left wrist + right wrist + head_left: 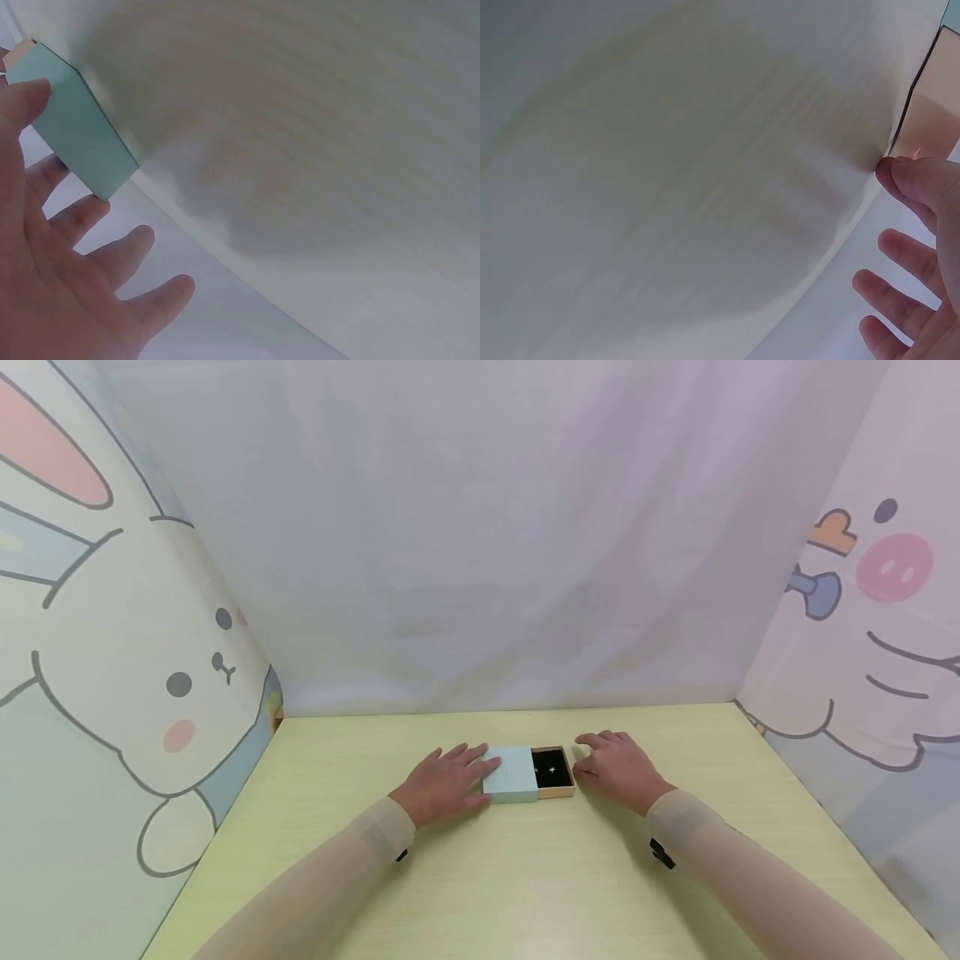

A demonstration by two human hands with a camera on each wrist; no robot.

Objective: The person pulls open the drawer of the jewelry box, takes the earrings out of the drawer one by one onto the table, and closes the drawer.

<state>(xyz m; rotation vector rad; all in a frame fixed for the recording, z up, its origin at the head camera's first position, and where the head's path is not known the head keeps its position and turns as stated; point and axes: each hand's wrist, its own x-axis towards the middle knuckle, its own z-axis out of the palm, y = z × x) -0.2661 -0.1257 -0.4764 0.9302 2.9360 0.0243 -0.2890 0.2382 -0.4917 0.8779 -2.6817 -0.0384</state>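
A small jewelry box lies on the table, its pale mint sleeve [510, 774] at the left. From the right side of the sleeve a tan drawer [556, 792] sticks partway out. Its black insert [558, 769] carries small silvery pieces of jewelry [552, 770]. My left hand [441, 785] grips the sleeve, thumb on the near side wall [75, 124] and fingers across the top and left end. At the drawer's outer end, the thumb and index finger of my right hand [618, 772] pinch a small pinkish pull tab [917, 154]; the other fingers are spread apart.
The pale wooden table [525, 877] meets a white cloth backdrop [487, 568] behind the box. Cartoon-printed panels stand at both sides, a rabbit [150, 660] on the left and a pig-nosed figure [855, 643] on the right.
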